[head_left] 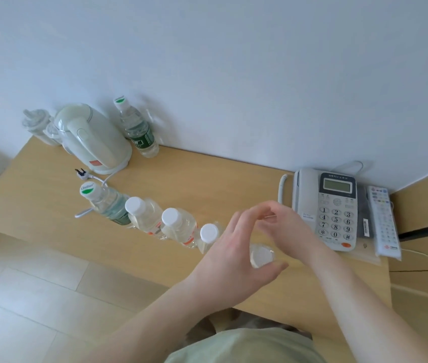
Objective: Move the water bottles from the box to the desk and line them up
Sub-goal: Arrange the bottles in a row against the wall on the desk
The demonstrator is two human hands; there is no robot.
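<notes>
Several water bottles stand in a diagonal row on the wooden desk (207,179): a green-capped bottle (102,203) at the left, then three white-capped bottles (142,213) (177,225) (207,237). A fifth white-capped bottle (261,255) stands at the row's right end, between my hands. My left hand (236,255) cups it, thumb on the near side and fingers on the far side. My right hand (283,226) arches over from the right with loosely curved fingers that meet the left fingertips. Whether it touches the bottle is unclear. No box is in view.
A white kettle (92,142) with its loose plug (83,174) and another green-capped bottle (136,127) stand at the back left by the wall. A grey telephone (336,208) and a remote control (383,221) lie at the right. The desk's front edge runs just below my hands.
</notes>
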